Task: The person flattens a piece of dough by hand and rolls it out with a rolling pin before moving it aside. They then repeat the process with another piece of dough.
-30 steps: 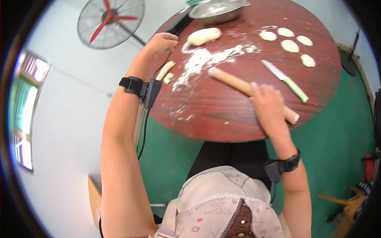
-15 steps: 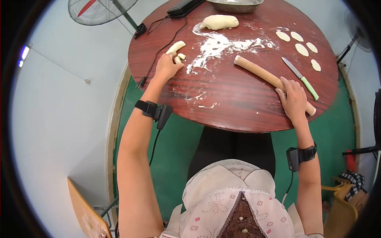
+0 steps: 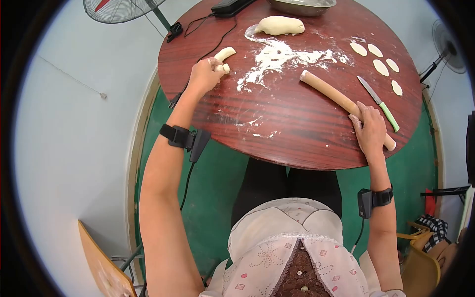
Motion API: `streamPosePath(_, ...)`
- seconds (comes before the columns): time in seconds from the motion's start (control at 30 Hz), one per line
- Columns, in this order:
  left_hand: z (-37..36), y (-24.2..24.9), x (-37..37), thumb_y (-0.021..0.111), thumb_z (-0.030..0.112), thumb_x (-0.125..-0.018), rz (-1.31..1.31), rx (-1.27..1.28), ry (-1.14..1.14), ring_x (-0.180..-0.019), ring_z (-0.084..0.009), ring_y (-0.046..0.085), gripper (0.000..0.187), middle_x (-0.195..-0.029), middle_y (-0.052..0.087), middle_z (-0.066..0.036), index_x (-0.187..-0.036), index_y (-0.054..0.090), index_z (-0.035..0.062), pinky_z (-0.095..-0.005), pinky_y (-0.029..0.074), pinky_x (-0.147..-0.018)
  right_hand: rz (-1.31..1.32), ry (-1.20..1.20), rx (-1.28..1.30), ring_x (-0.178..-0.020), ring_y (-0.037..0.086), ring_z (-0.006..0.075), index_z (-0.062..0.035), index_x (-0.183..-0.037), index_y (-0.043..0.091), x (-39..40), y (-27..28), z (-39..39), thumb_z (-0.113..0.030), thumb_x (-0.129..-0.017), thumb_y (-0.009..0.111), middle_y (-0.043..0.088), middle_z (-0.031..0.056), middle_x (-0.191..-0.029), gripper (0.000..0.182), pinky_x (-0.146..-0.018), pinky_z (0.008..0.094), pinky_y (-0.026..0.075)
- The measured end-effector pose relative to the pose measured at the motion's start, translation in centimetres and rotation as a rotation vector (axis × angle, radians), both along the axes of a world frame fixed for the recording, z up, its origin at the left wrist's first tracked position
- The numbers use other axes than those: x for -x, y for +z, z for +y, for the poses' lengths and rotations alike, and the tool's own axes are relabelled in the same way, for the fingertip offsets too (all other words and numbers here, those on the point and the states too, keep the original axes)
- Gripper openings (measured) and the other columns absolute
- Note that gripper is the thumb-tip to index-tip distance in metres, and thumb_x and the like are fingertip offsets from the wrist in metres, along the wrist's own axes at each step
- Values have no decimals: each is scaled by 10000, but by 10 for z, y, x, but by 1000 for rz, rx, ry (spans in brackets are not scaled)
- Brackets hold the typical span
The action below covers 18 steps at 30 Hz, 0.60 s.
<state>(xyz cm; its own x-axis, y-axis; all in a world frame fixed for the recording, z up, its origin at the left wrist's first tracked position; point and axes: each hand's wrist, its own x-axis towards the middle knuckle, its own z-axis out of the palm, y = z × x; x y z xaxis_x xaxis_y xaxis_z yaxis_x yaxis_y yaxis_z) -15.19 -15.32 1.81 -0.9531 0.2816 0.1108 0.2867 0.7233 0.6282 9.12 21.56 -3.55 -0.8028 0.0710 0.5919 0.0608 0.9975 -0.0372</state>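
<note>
My left hand (image 3: 205, 75) is closed at the left side of the table, its fingertips pinching a small piece of dough (image 3: 223, 68). Just beyond those fingers lies a longer dough strip (image 3: 227, 53). On the right, my right hand (image 3: 371, 127) is wrapped over the near part of a wooden rolling pin (image 3: 326, 90), which rests slantwise on the tabletop. A knife (image 3: 378, 103) with a green handle lies to the right of the pin. Several flat dough rounds (image 3: 380, 68) are spread farther back on the right.
White flour (image 3: 274, 59) covers the middle of the round table (image 3: 287, 128). At the back are a large dough lump (image 3: 280, 25), a metal bowl (image 3: 302, 7) and a black case (image 3: 230, 7). A black cable with a plug runs along the left. A fan (image 3: 126, 7) stands beyond.
The view has shifted slightly, moving the tabletop things a little to the right. My left fingers have drawn together on the small dough piece. My right hand stays on the rolling pin.
</note>
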Motion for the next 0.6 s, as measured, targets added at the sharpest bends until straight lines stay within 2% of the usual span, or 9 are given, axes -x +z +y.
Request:
streamPosePath(0.07,6,11,-8,638,154,-848,-94,64,-71,-678,-89,582,272,-836,673,-56,-1064,661,-9,-232,472,-631,0,6,0,-891,576,267,-59,-1159,601,0,-1,0,-256,-818,704,618,85,-963,407,-747,387,449)
streamPosePath(0.17,15,7,3,645,132,-834,-340,-313,-48,-671,-92,550,244,-828,652,-51,-1029,663,-14,-228,458,-613,15,15,4,-875,575,263,-58,-1156,601,-1,-1,0,-256,-815,705,614,79,-947,408,-731,387,445)
streamPosePath(0.27,26,8,23,665,112,-810,-304,-362,-42,-698,-98,554,196,-821,647,-50,-966,681,-6,-246,458,-614,35,18,9,-857,574,259,-62,-1150,604,-1,0,0,-258,-809,708,612,73,-934,407,-720,386,444)
streamPosePath(0.37,32,-5,46,723,118,-766,-90,-55,-34,-849,-216,665,207,-998,711,-109,-916,691,-21,-325,516,-767,39,18,15,-845,574,255,-69,-1140,611,-1,-1,0,-260,-803,712,613,69,-926,400,-716,383,444)
streamPosePath(0.4,35,-2,44,755,114,-725,70,201,-12,-893,-269,678,245,-960,709,-154,-931,695,-5,-354,518,-798,47,22,20,-843,574,254,-71,-1136,612,-1,-2,0,-262,-802,713,613,69,-924,397,-715,383,444)
streamPosePath(0.5,43,5,45,743,121,-732,130,285,-109,-927,-289,672,182,-1009,703,-169,-848,692,-10,-367,506,-828,49,29,37,-847,577,248,-72,-1129,616,-2,-1,1,-266,-798,715,614,69,-924,396,-715,380,446)
streamPosePath(0.53,45,6,47,765,160,-714,190,361,-124,-920,-319,673,230,-1035,697,-185,-840,698,-21,-373,510,-830,49,27,37,-848,577,247,-71,-1128,616,-2,1,0,-267,-796,716,613,69,-924,398,-715,379,447)
streamPosePath(0.6,48,9,49,766,202,-720,222,398,-119,-899,-327,673,256,-941,699,-182,-883,714,13,-389,518,-813,43,19,38,-852,578,246,-70,-1126,618,-2,1,0,-266,-793,719,614,69,-927,400,-720,376,447)
